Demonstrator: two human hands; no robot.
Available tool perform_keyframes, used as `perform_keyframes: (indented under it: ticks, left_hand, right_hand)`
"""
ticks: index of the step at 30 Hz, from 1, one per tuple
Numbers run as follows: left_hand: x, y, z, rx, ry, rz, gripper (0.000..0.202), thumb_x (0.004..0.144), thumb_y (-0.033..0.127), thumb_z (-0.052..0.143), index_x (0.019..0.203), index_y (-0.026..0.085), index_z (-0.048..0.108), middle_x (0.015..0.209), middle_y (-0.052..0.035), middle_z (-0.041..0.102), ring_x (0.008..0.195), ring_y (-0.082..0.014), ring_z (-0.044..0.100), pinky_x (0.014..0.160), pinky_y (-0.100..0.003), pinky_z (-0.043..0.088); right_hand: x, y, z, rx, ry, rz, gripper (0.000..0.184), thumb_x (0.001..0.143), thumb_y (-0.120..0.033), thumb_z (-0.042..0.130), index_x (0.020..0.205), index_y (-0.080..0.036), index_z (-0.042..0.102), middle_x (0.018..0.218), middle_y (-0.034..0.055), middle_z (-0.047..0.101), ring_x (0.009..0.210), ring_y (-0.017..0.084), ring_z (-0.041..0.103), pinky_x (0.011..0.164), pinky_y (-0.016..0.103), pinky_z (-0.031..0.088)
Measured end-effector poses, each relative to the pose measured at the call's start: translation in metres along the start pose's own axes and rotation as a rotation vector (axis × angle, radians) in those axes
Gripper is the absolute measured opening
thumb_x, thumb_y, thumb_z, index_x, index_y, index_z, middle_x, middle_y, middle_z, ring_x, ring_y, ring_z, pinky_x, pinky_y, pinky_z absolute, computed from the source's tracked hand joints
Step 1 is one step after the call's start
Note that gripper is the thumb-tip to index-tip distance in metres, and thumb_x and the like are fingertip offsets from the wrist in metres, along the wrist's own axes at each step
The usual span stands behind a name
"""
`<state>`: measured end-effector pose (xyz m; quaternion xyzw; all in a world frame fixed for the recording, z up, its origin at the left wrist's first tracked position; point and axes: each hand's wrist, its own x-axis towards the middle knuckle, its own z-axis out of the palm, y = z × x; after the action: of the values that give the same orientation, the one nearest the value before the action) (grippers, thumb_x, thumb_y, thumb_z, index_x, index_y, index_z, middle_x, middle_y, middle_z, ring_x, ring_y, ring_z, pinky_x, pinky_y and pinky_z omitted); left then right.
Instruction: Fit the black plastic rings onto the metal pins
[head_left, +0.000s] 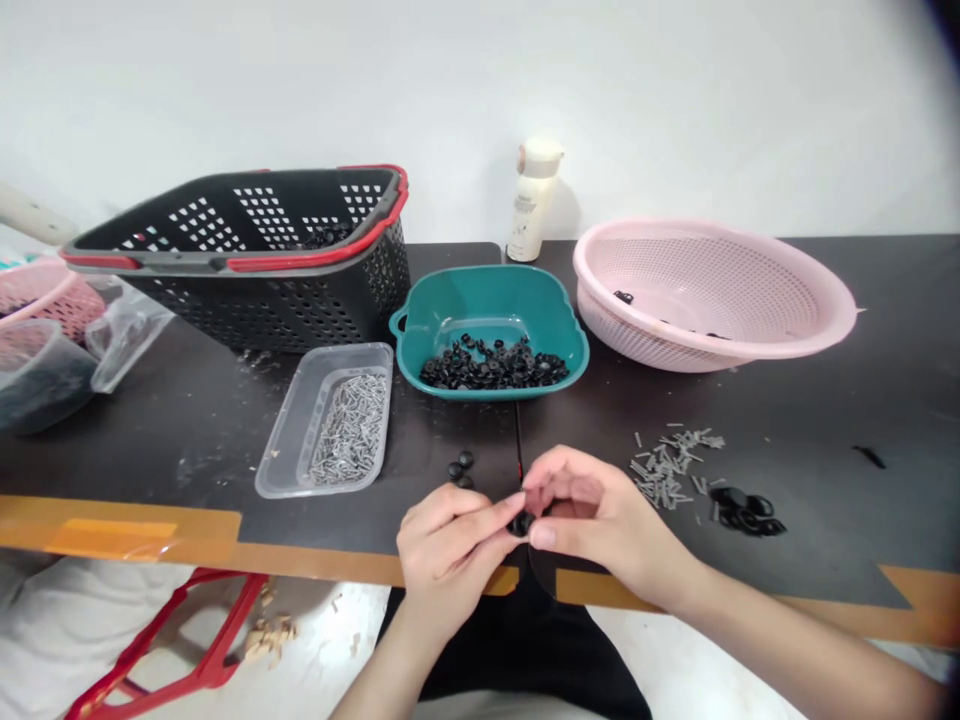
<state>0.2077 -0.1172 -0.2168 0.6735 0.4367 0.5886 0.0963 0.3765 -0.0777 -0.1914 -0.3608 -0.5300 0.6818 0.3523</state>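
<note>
My left hand and my right hand meet at the table's front edge, both pinching a small black round part between their fingertips. Just beyond them lie a few loose black parts. A teal bowl holds several black round parts. To its left stands a clear tray filled with small metal pins. Loose metal pins and a little heap of black rings lie to the right of my right hand.
A black basket with red rim stands at the back left, a pink colander at the back right, a white bottle between them. Clear containers sit at the far left. A red stool frame stands below the table.
</note>
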Motion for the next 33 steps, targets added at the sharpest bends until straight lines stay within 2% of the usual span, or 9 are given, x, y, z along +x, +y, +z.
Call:
perform_keyframes:
  ticks: [2, 5, 8, 12, 15, 19, 22, 26, 33]
  left_hand:
    - [-0.001, -0.001, -0.001, 0.003, -0.004, 0.014, 0.021, 0.081, 0.016, 0.072, 0.100, 0.024, 0.075, 0.067, 0.0024, 0.065, 0.056, -0.0086, 0.058, 0.051, -0.020, 0.048]
    - [-0.002, -0.001, -0.002, 0.016, -0.007, 0.016, 0.022, 0.080, 0.014, 0.072, 0.099, 0.025, 0.075, 0.067, 0.0026, 0.062, 0.056, -0.0093, 0.058, 0.050, -0.021, 0.048]
    - [-0.002, -0.002, -0.001, 0.022, -0.004, 0.016, 0.021, 0.080, 0.016, 0.073, 0.097, 0.026, 0.075, 0.070, 0.0018, 0.060, 0.063, -0.0110, 0.061, 0.054, -0.022, 0.052]
    - [0.000, -0.004, 0.000, -0.019, -0.022, -0.017, 0.020, 0.078, 0.027, 0.075, 0.098, 0.026, 0.076, 0.078, -0.0003, 0.056, 0.072, -0.0127, 0.064, 0.061, -0.023, 0.057]
    - [0.001, -0.005, -0.001, -0.103, -0.117, -0.046, 0.024, 0.079, 0.033, 0.074, 0.103, 0.028, 0.075, 0.078, -0.0014, 0.059, 0.069, -0.0123, 0.063, 0.057, -0.022, 0.055]
    - [0.004, -0.004, -0.003, -0.077, -0.186, -0.040, 0.020, 0.080, 0.035, 0.072, 0.099, 0.030, 0.077, 0.071, -0.0005, 0.061, 0.062, -0.0116, 0.060, 0.055, -0.022, 0.051]
    - [0.004, -0.003, -0.002, -0.049, -0.206, -0.013, 0.019, 0.081, 0.034, 0.072, 0.099, 0.029, 0.077, 0.068, 0.0000, 0.062, 0.060, -0.0113, 0.058, 0.054, -0.023, 0.049]
    - [0.003, -0.004, -0.001, -0.034, -0.208, 0.054, 0.023, 0.083, 0.029, 0.070, 0.105, 0.027, 0.074, 0.067, 0.0009, 0.065, 0.060, -0.0118, 0.055, 0.055, -0.023, 0.047]
    - [0.002, -0.005, 0.000, 0.058, -0.212, 0.130, 0.023, 0.087, 0.023, 0.066, 0.109, 0.024, 0.072, 0.067, 0.0017, 0.064, 0.058, -0.0108, 0.052, 0.053, -0.022, 0.044]
  right_hand:
    - [0.001, -0.002, -0.001, 0.055, -0.112, 0.172, 0.028, 0.070, -0.034, 0.082, 0.086, -0.017, 0.067, 0.074, -0.0006, 0.063, 0.066, 0.011, 0.061, 0.063, 0.023, 0.052]
    - [0.002, -0.004, -0.002, 0.037, -0.242, 0.172, 0.026, 0.079, -0.039, 0.073, 0.074, -0.014, 0.067, 0.075, -0.0005, 0.057, 0.064, 0.009, 0.054, 0.063, 0.022, 0.047]
    - [0.002, -0.003, -0.002, 0.047, -0.223, 0.110, 0.024, 0.078, -0.034, 0.075, 0.066, -0.014, 0.068, 0.073, -0.0012, 0.054, 0.064, 0.009, 0.050, 0.061, 0.022, 0.043]
    - [0.003, -0.001, -0.007, 0.091, -0.221, 0.147, 0.016, 0.074, -0.027, 0.079, 0.068, -0.015, 0.071, 0.070, -0.0025, 0.056, 0.063, 0.008, 0.051, 0.060, 0.020, 0.042]
    - [0.003, -0.002, -0.011, 0.118, -0.274, 0.202, 0.014, 0.073, -0.026, 0.080, 0.070, -0.015, 0.073, 0.069, -0.0023, 0.059, 0.062, 0.008, 0.054, 0.060, 0.019, 0.044]
    - [0.003, -0.005, -0.014, 0.095, -0.315, 0.247, 0.016, 0.072, -0.029, 0.081, 0.071, -0.015, 0.074, 0.068, -0.0007, 0.063, 0.060, 0.009, 0.057, 0.060, 0.021, 0.048]
    - [0.004, -0.004, -0.015, 0.066, -0.304, 0.237, 0.018, 0.071, -0.030, 0.082, 0.068, -0.014, 0.072, 0.066, -0.0003, 0.064, 0.058, 0.009, 0.057, 0.059, 0.022, 0.050]
    - [0.001, 0.002, -0.014, 0.094, -0.258, 0.227, 0.021, 0.068, -0.029, 0.083, 0.076, -0.014, 0.070, 0.067, -0.0017, 0.063, 0.059, 0.009, 0.056, 0.059, 0.021, 0.048]
    - [-0.002, 0.000, -0.007, 0.018, -0.178, 0.178, 0.025, 0.074, -0.036, 0.079, 0.078, -0.014, 0.068, 0.071, -0.0021, 0.057, 0.062, 0.008, 0.049, 0.061, 0.020, 0.043]
